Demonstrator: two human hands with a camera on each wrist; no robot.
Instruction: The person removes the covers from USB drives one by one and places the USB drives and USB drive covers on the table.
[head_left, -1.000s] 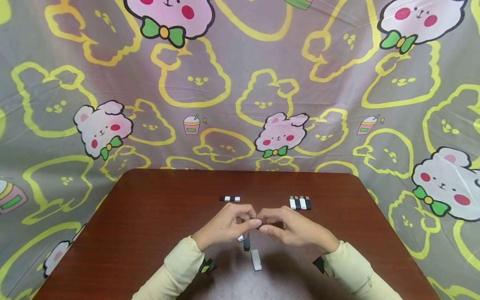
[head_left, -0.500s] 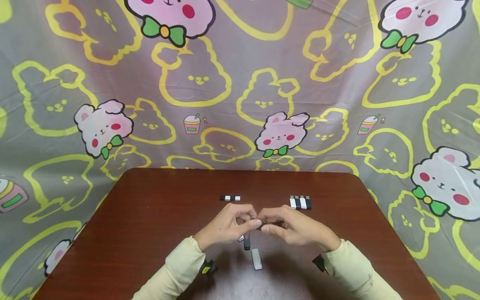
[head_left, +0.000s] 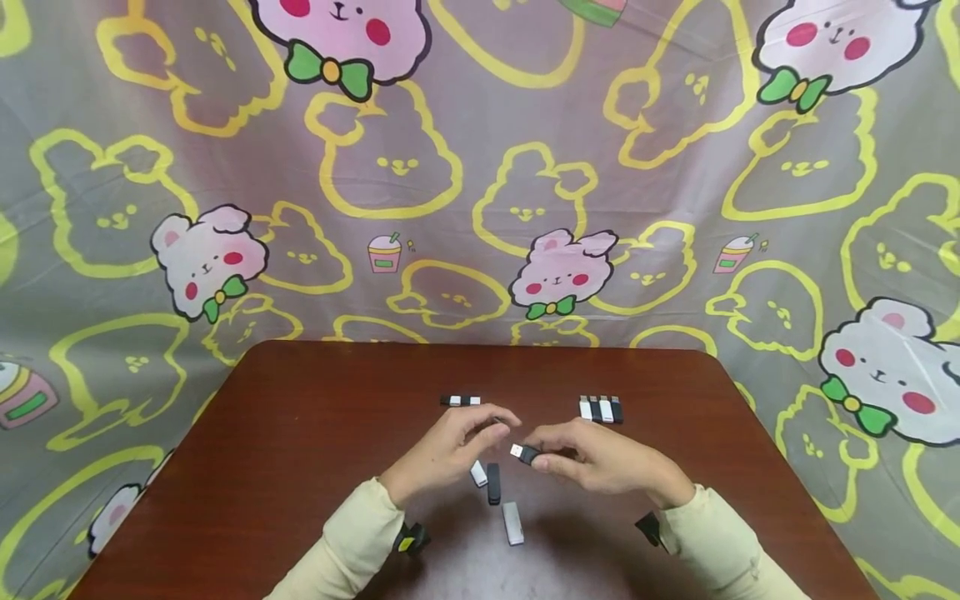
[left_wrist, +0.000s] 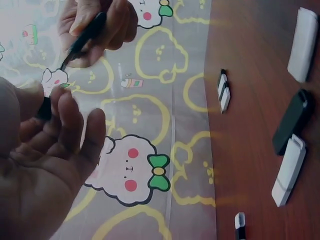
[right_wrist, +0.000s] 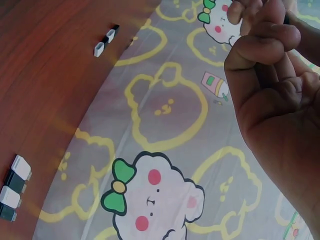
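Observation:
My right hand pinches a black USB flash drive, whose bare metal plug points toward the left hand. The same drive shows from the side in the left wrist view. A small gap away, my left hand holds a small black cap between thumb and fingers. Below the hands lie a white flash drive, a black flash drive and another white flash drive. In the right wrist view the right hand's own fingers hide what it holds.
A row of black and white caps lies at the back middle of the brown table. Several uncapped drives stand side by side at the back right. A patterned cloth hangs behind the table.
The hands, touching before, have drawn apart. The cap has come off the black flash drive, staying in the left hand, and the metal plug now shows in the right.

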